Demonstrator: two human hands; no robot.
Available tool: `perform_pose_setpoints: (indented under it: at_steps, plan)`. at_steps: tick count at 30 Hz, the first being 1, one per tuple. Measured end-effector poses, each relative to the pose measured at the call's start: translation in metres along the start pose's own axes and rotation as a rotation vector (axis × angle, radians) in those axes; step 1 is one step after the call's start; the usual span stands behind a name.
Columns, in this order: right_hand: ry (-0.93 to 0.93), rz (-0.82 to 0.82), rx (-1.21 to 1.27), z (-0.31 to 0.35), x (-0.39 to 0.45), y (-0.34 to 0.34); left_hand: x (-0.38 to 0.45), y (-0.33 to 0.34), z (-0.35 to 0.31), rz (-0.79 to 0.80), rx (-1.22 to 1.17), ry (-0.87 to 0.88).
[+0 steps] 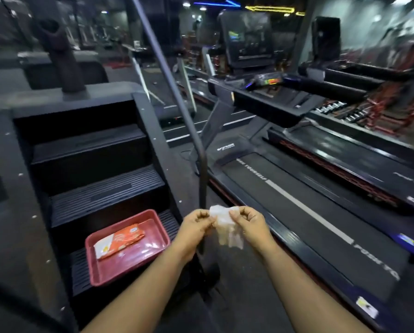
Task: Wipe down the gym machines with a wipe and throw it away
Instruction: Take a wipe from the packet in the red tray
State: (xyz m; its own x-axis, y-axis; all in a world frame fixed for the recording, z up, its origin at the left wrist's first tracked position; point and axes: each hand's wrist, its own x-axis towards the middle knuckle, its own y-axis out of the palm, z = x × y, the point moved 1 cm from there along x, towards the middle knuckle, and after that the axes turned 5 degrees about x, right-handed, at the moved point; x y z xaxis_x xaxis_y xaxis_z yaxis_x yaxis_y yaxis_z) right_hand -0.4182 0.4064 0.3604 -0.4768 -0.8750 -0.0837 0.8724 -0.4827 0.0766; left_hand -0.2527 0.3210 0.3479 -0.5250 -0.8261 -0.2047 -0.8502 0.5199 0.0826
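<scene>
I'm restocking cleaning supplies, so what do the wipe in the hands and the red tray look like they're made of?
Wipe: thin white nonwoven fabric, probably; it's translucent and droops limply. Red tray: likely moulded plastic, with a smooth, slightly glossy surface and rounded rim.

Little can be read with certainty. White capitals are printed upside down along the belt of the nearer treadmill [297,212]; "YOURSELF" can be made out at the far end, and "PUSH" seems to be printed at the near end. A small white logo on its front cover and the printing on the orange packet [119,240] are too blurred.
</scene>
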Motion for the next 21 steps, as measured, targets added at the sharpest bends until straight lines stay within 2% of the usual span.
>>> perform_pose_setpoints:
  at_steps: [4, 7, 10, 14, 18, 21]
  plan:
    - [-0.031, -0.068, -0.032, 0.013, 0.005, -0.093, 0.012, 0.087, -0.012, -0.02, 0.048, 0.081]
    - [-0.057, 0.002, -0.049, 0.027, 0.016, -0.152, 0.024, 0.14, -0.023, 0.011, 0.114, 0.171]
    - [-0.123, 0.05, -0.168, 0.04, 0.037, -0.204, 0.049, 0.185, -0.033, 0.06, 0.277, 0.252]
    - [-0.17, -0.002, -0.328, 0.055, 0.06, -0.25, 0.084, 0.23, -0.052, 0.05, 0.631, 0.372]
    - [-0.332, -0.082, -0.695, 0.086, 0.095, -0.278, 0.125, 0.254, -0.08, -0.07, 0.943, 0.573]
    - [-0.473, -0.146, -0.747, 0.104, 0.127, -0.293, 0.163, 0.265, -0.098, -0.101, 0.872, 0.642]
